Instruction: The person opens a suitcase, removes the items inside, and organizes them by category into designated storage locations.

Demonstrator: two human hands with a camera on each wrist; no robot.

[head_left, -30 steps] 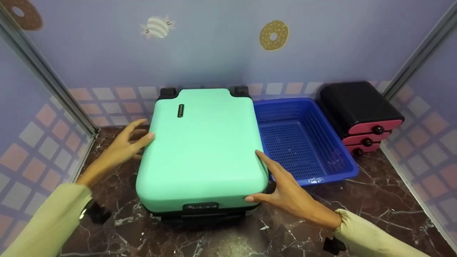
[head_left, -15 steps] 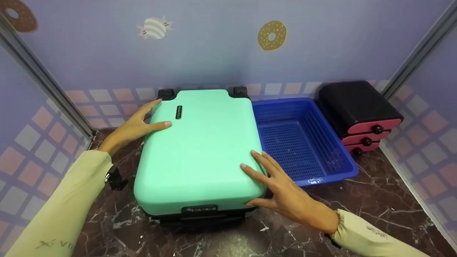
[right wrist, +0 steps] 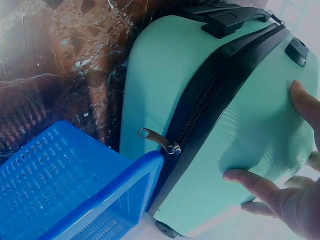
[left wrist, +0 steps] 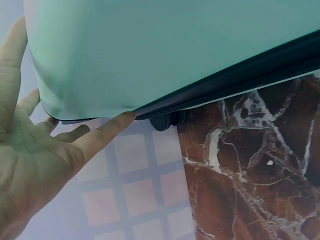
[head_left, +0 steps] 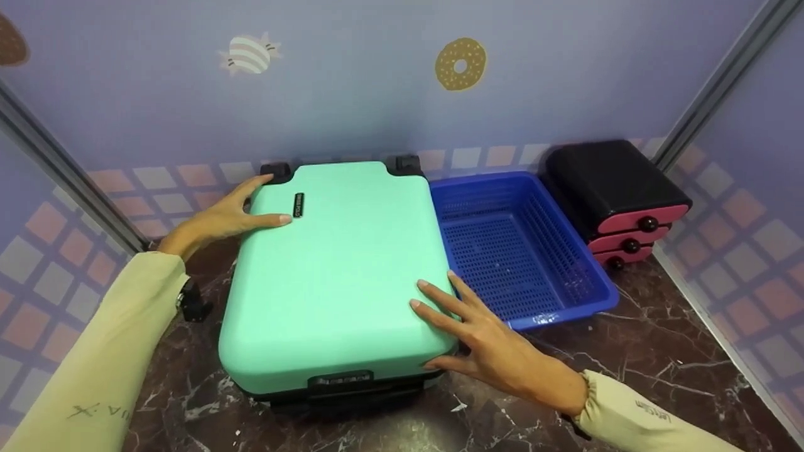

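Right hand lies spread on the near right corner of the mint-green hard-shell suitcase, fingers straight on the top shell and thumb against the side; nothing is gripped. The suitcase lies flat on the dark marble-patterned floor, carry handle on the near edge, wheels at the far end by the wall. In the right wrist view, a black zipper band runs between the two shells, with a metal zipper pull hanging loose just beside the rim of the blue basket.

Left hand rests open on the far left corner of the suitcase, thumb on the top, fingers straight along the side.

The blue perforated plastic basket stands just beside the suitcase on its right. Beyond it, a black drawer unit with pink drawers sits in the far right corner.
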